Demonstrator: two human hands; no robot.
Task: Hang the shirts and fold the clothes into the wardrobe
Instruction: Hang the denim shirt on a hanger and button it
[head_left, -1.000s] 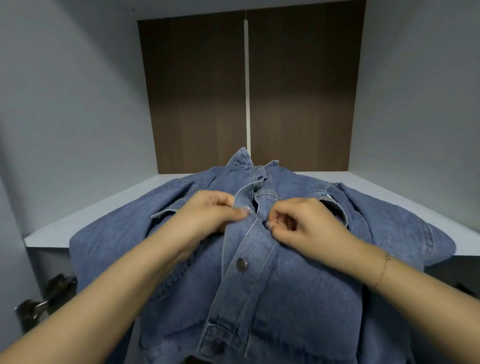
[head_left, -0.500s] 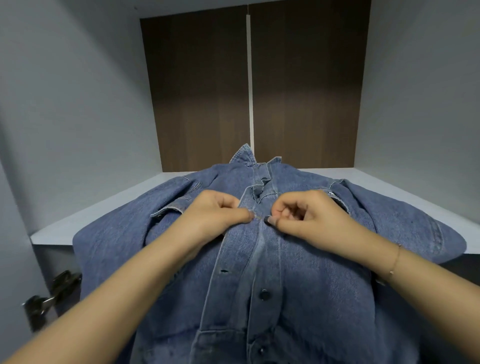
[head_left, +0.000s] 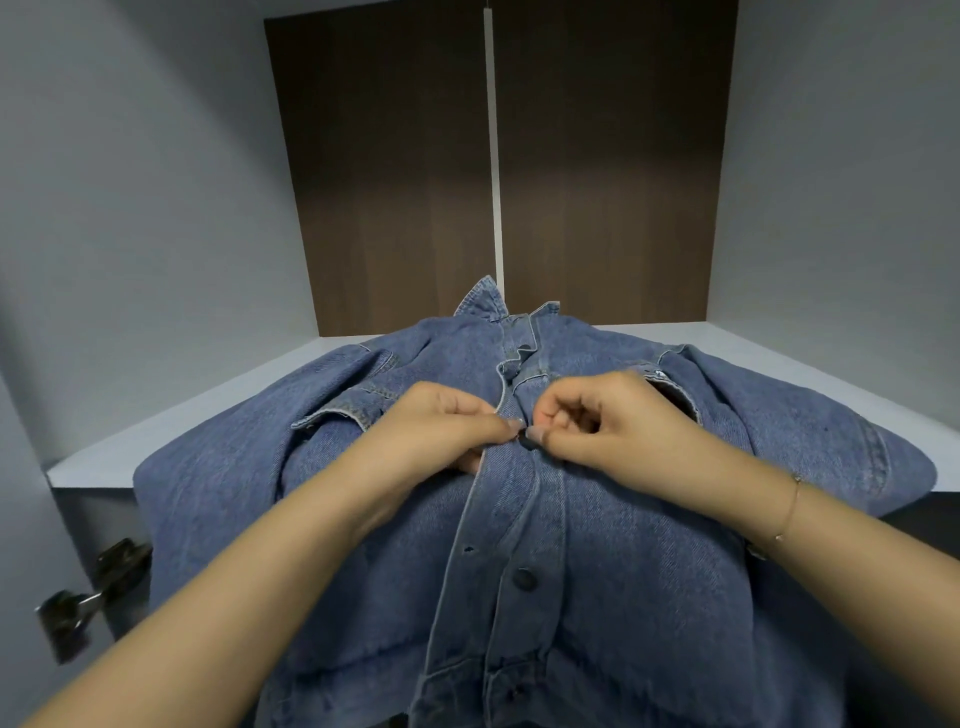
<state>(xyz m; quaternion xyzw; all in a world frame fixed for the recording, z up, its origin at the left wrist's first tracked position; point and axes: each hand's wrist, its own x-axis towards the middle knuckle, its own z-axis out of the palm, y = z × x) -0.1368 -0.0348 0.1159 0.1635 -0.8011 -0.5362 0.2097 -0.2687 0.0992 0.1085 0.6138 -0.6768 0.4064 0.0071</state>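
While it lies front-up across the wardrobe shelf (head_left: 156, 441), hem spilling over the edge, the denim shirt (head_left: 623, 545) is being buttoned. Left hand (head_left: 441, 421): fingers curled, pinching the placket edge. Right hand (head_left: 597, 421): curled, pinching the opposite edge, fingertips nearly meeting. Below the hands, one dark button (head_left: 523, 578) is unfastened. Step: fastening, it seems, before folding. Next: that lower button, probably.

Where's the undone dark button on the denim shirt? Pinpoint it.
Head view, centre: the button sits on the denim shirt placket, below both hands.
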